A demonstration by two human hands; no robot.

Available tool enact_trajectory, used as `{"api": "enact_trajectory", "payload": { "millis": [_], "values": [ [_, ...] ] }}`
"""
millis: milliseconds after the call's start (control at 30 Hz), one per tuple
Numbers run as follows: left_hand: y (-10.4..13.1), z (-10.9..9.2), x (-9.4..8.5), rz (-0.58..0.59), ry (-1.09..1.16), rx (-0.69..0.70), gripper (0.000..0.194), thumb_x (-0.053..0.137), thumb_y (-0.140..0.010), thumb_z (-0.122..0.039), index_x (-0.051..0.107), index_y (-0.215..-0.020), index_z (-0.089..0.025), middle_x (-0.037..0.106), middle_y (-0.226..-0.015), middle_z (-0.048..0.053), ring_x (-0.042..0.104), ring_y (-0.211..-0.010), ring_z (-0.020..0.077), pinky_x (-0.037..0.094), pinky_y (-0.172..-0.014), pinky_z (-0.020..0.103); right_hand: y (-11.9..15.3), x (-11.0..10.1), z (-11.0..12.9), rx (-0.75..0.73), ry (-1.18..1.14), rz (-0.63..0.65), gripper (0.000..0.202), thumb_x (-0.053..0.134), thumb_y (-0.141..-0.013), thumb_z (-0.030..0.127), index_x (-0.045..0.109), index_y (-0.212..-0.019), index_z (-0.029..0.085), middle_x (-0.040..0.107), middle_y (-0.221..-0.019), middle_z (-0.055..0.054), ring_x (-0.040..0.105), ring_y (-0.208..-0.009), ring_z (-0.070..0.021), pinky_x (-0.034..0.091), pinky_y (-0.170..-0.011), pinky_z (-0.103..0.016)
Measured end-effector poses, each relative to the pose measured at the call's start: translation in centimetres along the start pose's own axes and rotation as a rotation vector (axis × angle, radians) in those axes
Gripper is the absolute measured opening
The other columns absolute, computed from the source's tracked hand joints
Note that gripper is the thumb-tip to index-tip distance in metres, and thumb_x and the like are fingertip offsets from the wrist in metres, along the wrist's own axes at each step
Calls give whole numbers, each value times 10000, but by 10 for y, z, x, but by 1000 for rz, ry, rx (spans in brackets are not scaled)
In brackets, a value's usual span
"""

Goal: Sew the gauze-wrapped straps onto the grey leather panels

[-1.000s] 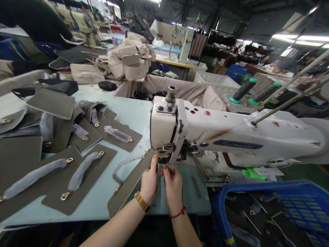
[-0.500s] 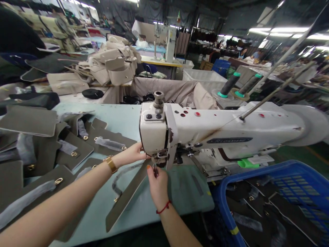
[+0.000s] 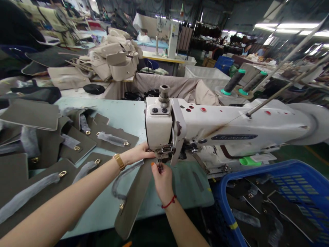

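A grey-brown bag panel [image 3: 137,188] lies under the needle area of a white sewing machine [image 3: 159,128], its near end hanging over the table edge. A strap wrapped in clear film [image 3: 117,187], with a gold clasp, sits along its left side. My left hand [image 3: 137,153], wearing a gold watch, rests at the panel's far end with thumb and fingers apart; some fingertips are hidden behind the machine head. Just below the presser foot, my right hand [image 3: 163,180] is closed in a pinch at the panel's right edge. A small dark, shiny thing [image 3: 160,167] shows between its fingers, too small to name.
Several similar panels with wrapped straps [image 3: 77,144] are spread over the left of the pale green table [image 3: 123,106]. A blue plastic basket [image 3: 223,192] with more panels stands at the right. Thread cones [image 3: 233,82] and a beige pile of bag parts [image 3: 120,61] are behind.
The panel's near end has shifted right and toward me, now past the table edge and tilted down. Both hands stay by the needle. The whole view has shifted slightly.
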State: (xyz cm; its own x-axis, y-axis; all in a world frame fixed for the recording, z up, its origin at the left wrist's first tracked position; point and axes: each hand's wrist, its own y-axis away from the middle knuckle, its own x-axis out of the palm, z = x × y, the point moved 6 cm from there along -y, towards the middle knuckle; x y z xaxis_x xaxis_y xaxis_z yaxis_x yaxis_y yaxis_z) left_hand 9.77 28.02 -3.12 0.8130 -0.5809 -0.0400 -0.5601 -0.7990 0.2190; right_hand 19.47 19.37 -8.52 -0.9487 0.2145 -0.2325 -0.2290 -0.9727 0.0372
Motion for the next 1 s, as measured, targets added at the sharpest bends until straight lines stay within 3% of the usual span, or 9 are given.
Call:
{"api": "enact_trajectory", "payload": {
  "millis": [100, 233, 433, 633, 733, 867, 1000],
  "values": [
    [4, 18, 4, -51, 39, 63, 232, 738, -623, -373, 721, -766, -191, 741, -827, 38, 632, -967, 273, 462, -923, 370, -1, -9, -5, 3, -21, 33, 326, 508, -824, 360, 473, -561, 172, 418, -527, 38, 352, -513, -93, 297, -495, -208],
    [13, 36, 10, -163, 66, 31, 403, 682, -712, -428, 683, -1016, -164, 718, -1041, 71, 598, -1077, 272, 464, -934, 379, -6, -18, -10, 74, -90, 168, 316, 547, -804, 417, 543, -626, 156, 480, -557, 27, 406, -528, -102, 326, -498, -200],
    [21, 37, 12, -242, 15, 50, 392, 666, -750, -390, 653, -1079, -178, 692, -1122, 59, 591, -1093, 250, 458, -928, 343, -11, -26, -10, 90, -129, 270, 323, 554, -816, 421, 571, -657, 140, 532, -610, 5, 447, -562, -110, 348, -516, -197],
    [22, 46, -3, -330, -96, 105, 397, 649, -761, -429, 636, -1075, -185, 658, -1156, 64, 554, -1120, 253, 415, -963, 348, -11, -27, -9, 53, -99, 276, 343, 556, -821, 432, 553, -632, 145, 503, -586, 20, 429, -559, -104, 340, -516, -192],
    [29, 63, -14, -429, -58, 44, 429, 615, -789, -459, 589, -1121, -190, 612, -1216, 83, 540, -1132, 253, 435, -926, 349, -10, -27, -10, 56, -87, 284, 360, 562, -817, 437, 519, -603, 151, 468, -571, 28, 399, -548, -96, 321, -503, -190],
    [45, 98, -12, -455, 241, -108, 495, 519, -847, -496, 474, -1261, -229, 511, -1361, 93, 530, -1180, 248, 479, -877, 341, -6, -29, -10, 33, -79, 273, 354, 562, -826, 423, 487, -600, 160, 434, -572, 38, 372, -547, -92, 312, -513, -194],
    [66, 111, -3, -437, 224, -58, 635, 587, -815, -479, 380, -1361, -231, 482, -1389, 111, 535, -1189, 258, 467, -933, 355, 5, -31, -17, 39, -90, 268, 359, 563, -840, 418, 469, -607, 162, 401, -574, 46, 354, -550, -87, 294, -513, -194]
  ]
}}
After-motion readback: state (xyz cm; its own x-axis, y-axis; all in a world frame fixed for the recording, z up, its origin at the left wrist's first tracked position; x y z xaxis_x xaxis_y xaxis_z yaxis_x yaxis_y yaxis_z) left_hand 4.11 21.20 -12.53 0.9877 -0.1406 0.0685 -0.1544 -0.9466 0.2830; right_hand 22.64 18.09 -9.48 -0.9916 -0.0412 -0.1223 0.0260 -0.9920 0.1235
